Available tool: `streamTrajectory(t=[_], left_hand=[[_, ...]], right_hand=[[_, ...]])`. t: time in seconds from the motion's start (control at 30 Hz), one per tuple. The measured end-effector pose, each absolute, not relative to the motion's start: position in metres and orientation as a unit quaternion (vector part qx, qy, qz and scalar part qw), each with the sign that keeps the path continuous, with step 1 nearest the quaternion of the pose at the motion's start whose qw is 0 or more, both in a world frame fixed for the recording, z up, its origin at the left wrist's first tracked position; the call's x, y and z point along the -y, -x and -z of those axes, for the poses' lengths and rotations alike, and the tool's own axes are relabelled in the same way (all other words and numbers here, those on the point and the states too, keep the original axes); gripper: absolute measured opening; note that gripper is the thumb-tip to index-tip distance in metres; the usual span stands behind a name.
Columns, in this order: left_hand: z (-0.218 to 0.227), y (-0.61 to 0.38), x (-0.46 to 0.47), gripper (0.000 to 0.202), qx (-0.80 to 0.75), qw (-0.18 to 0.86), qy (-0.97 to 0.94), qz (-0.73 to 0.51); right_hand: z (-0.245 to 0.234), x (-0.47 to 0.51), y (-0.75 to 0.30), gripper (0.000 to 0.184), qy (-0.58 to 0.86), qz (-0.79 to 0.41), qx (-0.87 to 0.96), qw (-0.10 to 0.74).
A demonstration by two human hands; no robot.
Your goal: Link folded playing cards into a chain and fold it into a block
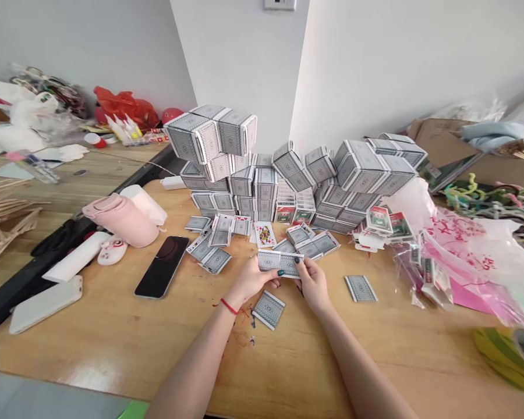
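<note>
Between my two hands is a pair of joined folded playing cards (280, 263), grey patterned backs facing me. My left hand (262, 278) pinches the left end, thumb on top. The right end is gripped by my right hand (313, 280), its thumb pressed on the card. Just below lies a single folded card (269, 309), and another folded card (361, 288) rests to the right. Beyond my hands are loose folded cards (216, 260) and a face-up queen card (264, 234). Behind them stands a structure of boxes made from folded cards (265, 192).
Left of my hands lie a black-screened phone (162, 267), a pink bottle (121, 219) and a white power bank (46, 304). To the right are card boxes (381, 221), pink plastic bags (463, 256) and a yellow tape roll (510, 355). A wall rises behind the table.
</note>
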State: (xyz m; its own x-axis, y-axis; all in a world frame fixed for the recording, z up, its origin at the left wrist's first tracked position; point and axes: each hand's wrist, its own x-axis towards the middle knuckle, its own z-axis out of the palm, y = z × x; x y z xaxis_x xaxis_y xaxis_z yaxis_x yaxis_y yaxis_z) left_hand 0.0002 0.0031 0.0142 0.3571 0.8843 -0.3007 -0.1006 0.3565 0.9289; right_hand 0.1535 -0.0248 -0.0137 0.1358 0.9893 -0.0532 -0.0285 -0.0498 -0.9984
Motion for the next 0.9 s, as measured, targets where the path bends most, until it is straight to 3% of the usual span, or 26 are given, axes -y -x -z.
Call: streamTrajectory(t=[0.13,0.23,0.33,0.43,0.63,0.77,0.83,0.9], left_hand=[[-0.017,0.007,-0.01,0.035,-0.454,0.661,-0.414,-0.43],[-0.018,0.018,-0.016,0.035,-0.477,0.617,-0.37,-0.505],[-0.015,0.026,-0.021,0.032,-0.484,0.597,-0.355,-0.532],[-0.011,0.027,-0.023,0.029,-0.491,0.59,-0.341,-0.542],[-0.014,0.027,-0.024,0.038,-0.432,0.617,-0.318,-0.575],[-0.013,0.029,-0.026,0.03,-0.371,0.657,-0.274,-0.597],[-0.011,0.03,-0.027,0.027,-0.37,0.663,-0.247,-0.602],[-0.008,0.029,-0.027,0.026,-0.375,0.662,-0.219,-0.611]], right_hand=[[0.013,0.024,-0.158,0.042,0.531,-0.474,0.511,0.483],[0.008,0.027,-0.157,0.04,0.493,-0.441,0.638,0.395],[0.002,0.032,-0.152,0.051,0.454,-0.358,0.761,0.295],[-0.002,0.036,-0.147,0.056,0.441,-0.338,0.794,0.247],[0.007,0.034,-0.147,0.034,0.472,-0.389,0.748,0.258],[0.01,0.033,-0.149,0.013,0.492,-0.396,0.722,0.282],[0.008,0.034,-0.148,0.023,0.493,-0.368,0.733,0.289],[0.003,0.037,-0.145,0.051,0.484,-0.338,0.758,0.277]])
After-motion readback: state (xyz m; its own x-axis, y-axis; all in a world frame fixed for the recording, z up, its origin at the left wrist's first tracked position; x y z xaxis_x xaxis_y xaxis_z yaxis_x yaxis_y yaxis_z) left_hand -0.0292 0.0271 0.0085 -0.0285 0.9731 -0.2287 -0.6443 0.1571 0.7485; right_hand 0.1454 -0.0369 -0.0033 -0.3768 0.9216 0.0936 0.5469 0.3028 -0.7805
